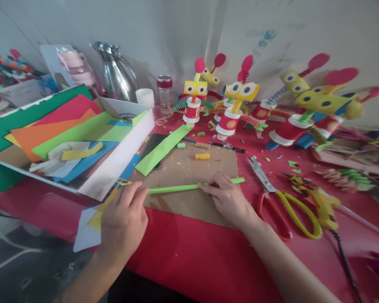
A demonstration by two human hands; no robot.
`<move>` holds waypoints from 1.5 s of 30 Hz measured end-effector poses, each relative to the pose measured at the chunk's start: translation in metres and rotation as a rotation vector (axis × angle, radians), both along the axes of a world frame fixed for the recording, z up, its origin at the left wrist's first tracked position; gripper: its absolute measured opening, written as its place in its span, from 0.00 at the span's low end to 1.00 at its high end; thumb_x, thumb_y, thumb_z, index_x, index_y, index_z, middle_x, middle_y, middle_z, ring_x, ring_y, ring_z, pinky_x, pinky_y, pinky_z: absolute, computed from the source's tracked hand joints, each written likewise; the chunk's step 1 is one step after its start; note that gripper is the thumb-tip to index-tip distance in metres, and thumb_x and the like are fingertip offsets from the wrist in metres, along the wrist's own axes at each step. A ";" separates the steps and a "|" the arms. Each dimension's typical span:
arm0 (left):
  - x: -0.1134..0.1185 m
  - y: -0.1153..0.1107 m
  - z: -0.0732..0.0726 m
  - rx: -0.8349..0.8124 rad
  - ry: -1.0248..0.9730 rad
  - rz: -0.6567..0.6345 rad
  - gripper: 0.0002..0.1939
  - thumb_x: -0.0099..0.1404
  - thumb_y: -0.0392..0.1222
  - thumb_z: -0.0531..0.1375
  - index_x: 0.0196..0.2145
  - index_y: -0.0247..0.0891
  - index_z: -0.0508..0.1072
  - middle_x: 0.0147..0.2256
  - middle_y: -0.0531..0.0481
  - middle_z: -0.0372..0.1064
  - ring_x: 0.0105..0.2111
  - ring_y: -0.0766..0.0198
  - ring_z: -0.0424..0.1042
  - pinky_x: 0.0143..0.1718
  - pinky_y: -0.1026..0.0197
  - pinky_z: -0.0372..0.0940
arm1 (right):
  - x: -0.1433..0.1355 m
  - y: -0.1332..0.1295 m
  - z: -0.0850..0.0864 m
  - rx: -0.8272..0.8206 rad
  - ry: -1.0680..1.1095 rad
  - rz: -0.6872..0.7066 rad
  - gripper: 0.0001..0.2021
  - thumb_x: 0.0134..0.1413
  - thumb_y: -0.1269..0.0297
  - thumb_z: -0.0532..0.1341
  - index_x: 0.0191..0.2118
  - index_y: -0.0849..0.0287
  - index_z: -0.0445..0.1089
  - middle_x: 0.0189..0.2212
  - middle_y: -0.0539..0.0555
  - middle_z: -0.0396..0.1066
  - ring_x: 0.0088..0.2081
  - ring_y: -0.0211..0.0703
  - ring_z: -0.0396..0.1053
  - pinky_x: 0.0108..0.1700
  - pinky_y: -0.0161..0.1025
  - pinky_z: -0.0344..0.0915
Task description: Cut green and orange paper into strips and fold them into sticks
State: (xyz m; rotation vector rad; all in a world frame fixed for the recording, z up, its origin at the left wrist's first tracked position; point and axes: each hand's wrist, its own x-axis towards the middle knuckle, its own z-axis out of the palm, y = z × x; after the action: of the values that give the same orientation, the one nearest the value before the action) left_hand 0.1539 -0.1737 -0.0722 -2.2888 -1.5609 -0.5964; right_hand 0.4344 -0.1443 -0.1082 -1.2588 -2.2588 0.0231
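A narrow green paper strip (173,188) stretches between my two hands above a brown cardboard sheet (183,206). My left hand (124,214) pinches its left end, and the fingertips partly hide that end. Along the strip's right part lies my right hand (227,198), fingers closed on the paper, with the tip sticking out beyond them. A wider green paper piece (161,151) rests just behind, over a dark phone (151,147). Small folded paper springs, among them a yellow one (202,156), sit on the cardboard.
Scissors (268,189) with red and yellow handles and a yellow glue gun (325,208) lie to the right. A white box (120,155) of coloured paper stands left. Several paper-cup figures (230,120) line the wall beside a glass jar (165,94) and steel jug (115,71).
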 end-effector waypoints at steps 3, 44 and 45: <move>0.004 0.020 0.005 -0.181 -0.092 -0.017 0.12 0.65 0.30 0.53 0.43 0.36 0.73 0.43 0.44 0.72 0.44 0.52 0.69 0.44 0.52 0.67 | -0.001 -0.001 0.001 -0.033 0.013 -0.016 0.20 0.57 0.81 0.53 0.45 0.57 0.78 0.32 0.59 0.67 0.35 0.48 0.63 0.36 0.43 0.67; 0.073 0.089 0.043 -0.676 -0.061 -0.403 0.13 0.66 0.35 0.47 0.29 0.40 0.70 0.31 0.50 0.73 0.32 0.60 0.71 0.31 0.60 0.57 | 0.042 -0.006 0.049 -0.391 0.487 -0.380 0.06 0.56 0.66 0.62 0.30 0.56 0.74 0.25 0.48 0.73 0.29 0.40 0.68 0.33 0.36 0.57; 0.070 0.091 0.046 -0.723 -0.085 -0.395 0.13 0.66 0.36 0.48 0.28 0.40 0.69 0.29 0.51 0.73 0.31 0.61 0.70 0.30 0.60 0.57 | 0.044 -0.005 0.048 -0.438 0.613 -0.390 0.05 0.55 0.64 0.62 0.31 0.56 0.73 0.25 0.48 0.73 0.29 0.39 0.67 0.33 0.36 0.58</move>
State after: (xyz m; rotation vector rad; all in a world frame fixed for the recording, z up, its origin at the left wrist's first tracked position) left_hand 0.2242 -0.0829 -0.0263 -3.1903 -1.5383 -0.2236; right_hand 0.4782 -0.1496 -0.0597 -1.6206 -1.4999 0.6917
